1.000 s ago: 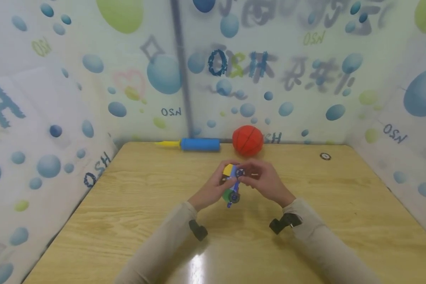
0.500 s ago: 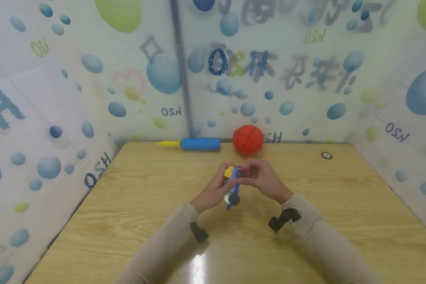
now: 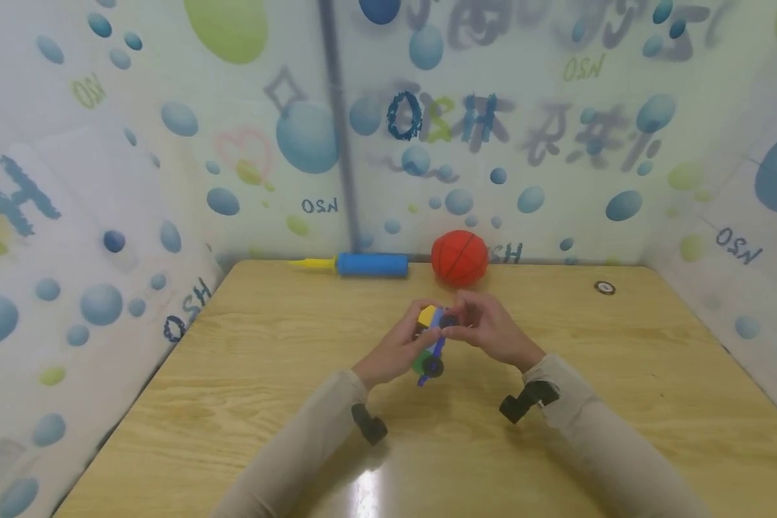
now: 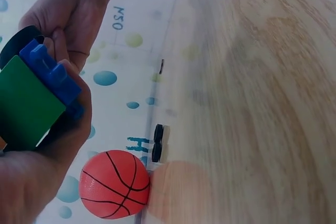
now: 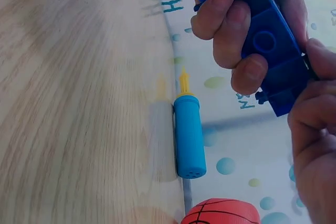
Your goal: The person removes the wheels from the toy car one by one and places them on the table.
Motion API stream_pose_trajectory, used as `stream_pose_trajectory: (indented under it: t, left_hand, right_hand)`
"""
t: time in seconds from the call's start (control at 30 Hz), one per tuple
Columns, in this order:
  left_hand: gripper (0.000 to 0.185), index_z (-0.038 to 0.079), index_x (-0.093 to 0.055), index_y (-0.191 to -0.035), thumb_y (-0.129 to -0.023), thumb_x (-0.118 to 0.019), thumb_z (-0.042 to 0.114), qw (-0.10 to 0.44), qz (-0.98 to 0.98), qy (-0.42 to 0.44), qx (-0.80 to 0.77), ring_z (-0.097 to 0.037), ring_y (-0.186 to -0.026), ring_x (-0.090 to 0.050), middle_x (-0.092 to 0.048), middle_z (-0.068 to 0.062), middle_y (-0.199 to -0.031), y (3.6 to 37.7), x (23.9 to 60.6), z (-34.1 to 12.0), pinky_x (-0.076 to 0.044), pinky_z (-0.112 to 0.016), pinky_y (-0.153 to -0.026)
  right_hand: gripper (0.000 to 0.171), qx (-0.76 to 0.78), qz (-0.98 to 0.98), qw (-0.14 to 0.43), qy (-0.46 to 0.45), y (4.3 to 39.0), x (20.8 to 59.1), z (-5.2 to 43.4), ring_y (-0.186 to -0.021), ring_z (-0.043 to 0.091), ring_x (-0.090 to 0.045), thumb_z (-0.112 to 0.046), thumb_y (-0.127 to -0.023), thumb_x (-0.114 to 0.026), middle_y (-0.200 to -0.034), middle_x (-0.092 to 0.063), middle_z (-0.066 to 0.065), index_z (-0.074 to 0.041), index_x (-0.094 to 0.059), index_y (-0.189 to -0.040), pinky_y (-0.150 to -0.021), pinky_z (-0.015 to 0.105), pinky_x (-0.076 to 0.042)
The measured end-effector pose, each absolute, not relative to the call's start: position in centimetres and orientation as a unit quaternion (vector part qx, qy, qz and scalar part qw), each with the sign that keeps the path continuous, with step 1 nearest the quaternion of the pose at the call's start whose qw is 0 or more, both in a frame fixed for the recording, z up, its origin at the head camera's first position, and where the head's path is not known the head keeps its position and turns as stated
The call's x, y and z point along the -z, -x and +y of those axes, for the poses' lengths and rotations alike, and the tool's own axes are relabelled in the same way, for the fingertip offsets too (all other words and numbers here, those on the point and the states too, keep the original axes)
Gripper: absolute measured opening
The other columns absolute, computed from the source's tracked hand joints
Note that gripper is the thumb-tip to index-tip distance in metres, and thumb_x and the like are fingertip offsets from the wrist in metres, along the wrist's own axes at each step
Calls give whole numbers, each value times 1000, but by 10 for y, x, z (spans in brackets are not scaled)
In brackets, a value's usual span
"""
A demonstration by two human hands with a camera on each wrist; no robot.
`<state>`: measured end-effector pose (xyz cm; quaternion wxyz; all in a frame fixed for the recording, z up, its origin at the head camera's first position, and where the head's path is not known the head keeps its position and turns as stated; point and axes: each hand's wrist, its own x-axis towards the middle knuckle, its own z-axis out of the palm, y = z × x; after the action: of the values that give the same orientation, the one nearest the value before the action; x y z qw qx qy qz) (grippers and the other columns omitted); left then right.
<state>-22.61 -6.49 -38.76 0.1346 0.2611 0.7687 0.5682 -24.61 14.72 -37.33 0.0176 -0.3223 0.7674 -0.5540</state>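
Toy car gripped by both hands mid-table, edges well apart.

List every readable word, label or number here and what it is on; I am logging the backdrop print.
"OSH", blue and green, on the back wall.
"OSN", mirrored, small and dark, on the back wall left of the pole.
"OSN", mirrored, green, high on the back wall.
"OSN", mirrored, on the right wall.
"OSH" on the left wall.
"SH" behind the ball.
Grey characters on the back wall: too blurred.
Toy, pump, ball: no text.
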Motion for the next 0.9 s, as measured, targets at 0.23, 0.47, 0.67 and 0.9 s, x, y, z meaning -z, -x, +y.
stream_pose_trajectory:
  t: [0.23,0.47,0.67,0.9]
  left_hand:
    - [36,22,-32,-143,-108,-43,25,148,770,-264,-562,-27,-109,-64,-57,-16,-128,224,381,-61,-56,-37,-83]
    - [39,15,-29,-146,-109,-39,24,160,768,-247,-569,-26,-106,-64,-58,-23,-125,226,382,-63,-56,-35,-80]
    - [40,21,-30,-146,-108,-41,30,175,748,-213,-604,-26,-109,-62,-58,-25,-128,223,380,-72,-56,-35,-85]
    - [41,21,-32,-145,-107,-32,37,187,702,-163,-668,-21,-101,-59,-55,-17,-121,224,380,-66,-53,-30,-78]
  right_hand:
    - [24,544,769,2,337,244,373,154,-69,8,-50,2,-87,-73,-76,-43,3,0,-49,-84,-61,24,-47]
    - [27,515,780,-40,354,234,365,158,-66,6,-59,1,-85,-76,-75,-56,8,-3,-50,-79,-58,25,-53]
    - [18,557,788,-6,261,240,366,172,-52,11,-50,-10,-89,-76,-74,-60,4,-5,-66,-103,-47,26,-44]
    - [29,580,787,22,210,251,374,195,-60,14,-56,-10,-89,-74,-81,-62,-1,1,-65,-115,-53,28,-47]
